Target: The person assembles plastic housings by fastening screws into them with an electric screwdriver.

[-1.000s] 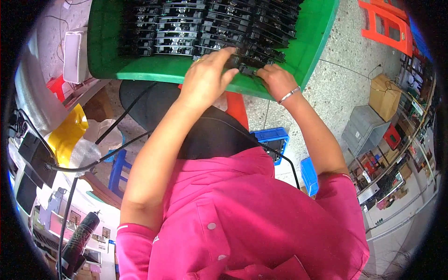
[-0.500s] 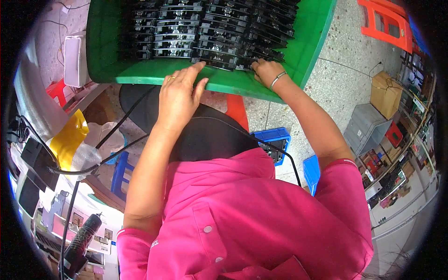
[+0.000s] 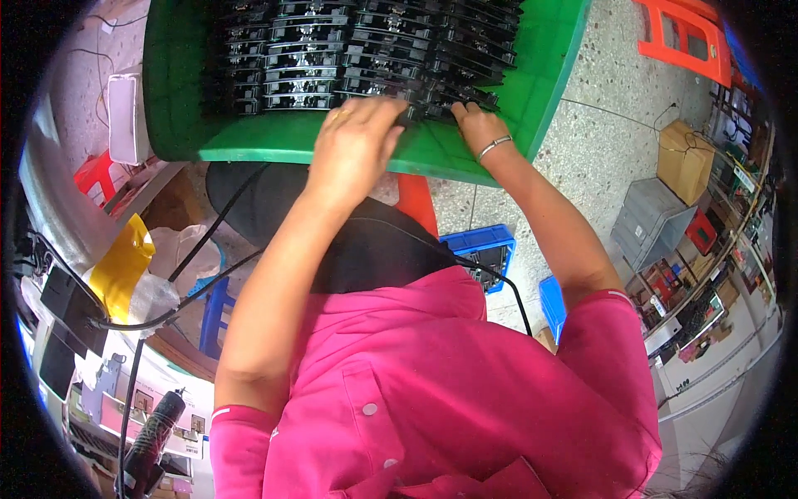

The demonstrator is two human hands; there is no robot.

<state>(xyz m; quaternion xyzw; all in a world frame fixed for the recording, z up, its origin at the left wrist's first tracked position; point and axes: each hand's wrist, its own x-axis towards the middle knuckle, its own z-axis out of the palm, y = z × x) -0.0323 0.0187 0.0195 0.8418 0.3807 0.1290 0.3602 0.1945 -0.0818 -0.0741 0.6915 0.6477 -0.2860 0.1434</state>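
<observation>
Rows of slim black plastic parts (image 3: 303, 71) with shiny metal bits are packed in a green bin (image 3: 249, 143). My left hand (image 3: 353, 150) reaches over the bin's near wall, with its fingers bent at the near end of the middle rows. Its fingertips meet a blurred black plastic part (image 3: 416, 106), and the thumb stands a little apart from the fingers. My right hand (image 3: 482, 130), with a bracelet at the wrist, has its fingers closed at the right end of that near row. The fingertips of the right hand are partly hidden among the parts.
A red stool (image 3: 686, 37) stands at the far right on the speckled floor. Grey crate (image 3: 652, 220) and cardboard box (image 3: 688, 162) are at the right. A blue tray (image 3: 482, 249) lies below the bin. Black cables (image 3: 224, 216) and a power screwdriver (image 3: 150, 441) are at the left.
My left hand has moved right along the bin's near edge, toward my right hand, and its fingers have bent more. The right hand stays at nearly the same spot on the parts.
</observation>
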